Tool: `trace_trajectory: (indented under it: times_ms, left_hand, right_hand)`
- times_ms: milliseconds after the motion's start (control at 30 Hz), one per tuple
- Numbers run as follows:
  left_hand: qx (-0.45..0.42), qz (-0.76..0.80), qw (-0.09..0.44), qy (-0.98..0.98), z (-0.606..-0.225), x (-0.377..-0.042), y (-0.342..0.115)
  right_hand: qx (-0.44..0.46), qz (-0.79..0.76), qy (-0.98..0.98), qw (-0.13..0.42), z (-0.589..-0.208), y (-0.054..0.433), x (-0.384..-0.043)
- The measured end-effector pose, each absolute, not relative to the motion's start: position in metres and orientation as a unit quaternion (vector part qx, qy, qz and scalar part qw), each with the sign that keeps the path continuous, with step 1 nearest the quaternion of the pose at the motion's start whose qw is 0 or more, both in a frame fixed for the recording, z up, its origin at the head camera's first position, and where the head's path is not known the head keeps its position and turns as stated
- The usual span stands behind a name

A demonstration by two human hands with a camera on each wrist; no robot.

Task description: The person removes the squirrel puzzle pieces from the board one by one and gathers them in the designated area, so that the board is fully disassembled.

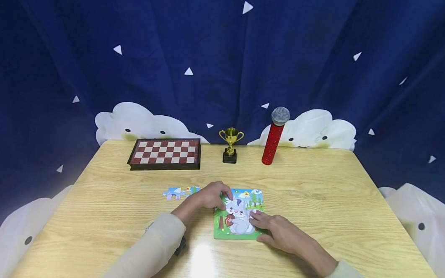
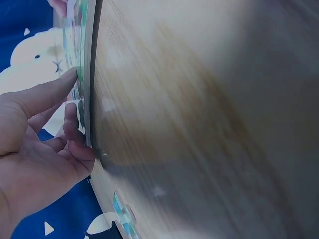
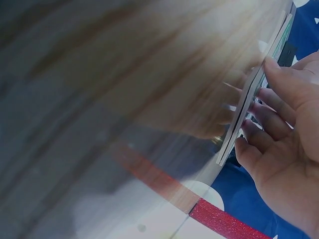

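Observation:
A jigsaw puzzle (image 1: 237, 223) with a grey squirrel picture and green border lies flat on the table, its picture largely filled in. My left hand (image 1: 209, 195) comes over its upper left part, thumb and bent fingertips touching the surface. In the left wrist view the thumb (image 2: 55, 92) meets the puzzle's face at its edge, with nothing seen between the fingers. On the right side of the picture rests my right hand (image 1: 278, 232), fingers extended over the squirrel's tail and thumb by the lower right border. Loose puzzle pieces (image 1: 174, 192) lie left of the puzzle, partly behind my left forearm.
At the back left of the wooden table (image 1: 318, 190) sits a checkered game board box (image 1: 165, 153). A small gold trophy cup (image 1: 230, 143) stands at the back middle, and a red microphone (image 1: 273, 141) stands upright to its right. A dark blue curtain (image 1: 227, 51) hangs behind.

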State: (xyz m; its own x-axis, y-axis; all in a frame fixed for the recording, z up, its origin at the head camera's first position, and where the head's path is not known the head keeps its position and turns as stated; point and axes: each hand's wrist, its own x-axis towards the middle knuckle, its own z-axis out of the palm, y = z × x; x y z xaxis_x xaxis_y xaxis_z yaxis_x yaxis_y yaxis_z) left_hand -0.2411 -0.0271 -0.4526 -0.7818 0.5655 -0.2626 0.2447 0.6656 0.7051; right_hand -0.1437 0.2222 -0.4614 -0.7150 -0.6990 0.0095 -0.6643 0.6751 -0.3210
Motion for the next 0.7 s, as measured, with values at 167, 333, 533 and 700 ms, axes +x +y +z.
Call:
trace_trajectory:
  times_ms: [167, 333, 533, 700]
  left_hand:
    - [0.225, 0.325, 0.215, 0.893, -0.4548, -0.2419, -0.0256]
    - [0.214, 0.295, 0.188, 0.912, -0.4538, -0.2404, -0.0243]
    - [0.221, 0.292, 0.188, 0.911, -0.4529, -0.2400, -0.0244]
    - [0.238, 0.303, 0.185, 0.904, -0.4518, -0.2405, -0.0268]
  right_hand:
    - [-0.370, -0.153, 0.914, 0.061, -0.4608, 0.2219, -0.1442]
    - [-0.370, -0.153, 0.914, 0.061, -0.4613, 0.2220, -0.1445]
    - [-0.371, -0.154, 0.914, 0.062, -0.4618, 0.2219, -0.1442]
    - [-0.373, -0.150, 0.914, 0.056, -0.4618, 0.2218, -0.1440]
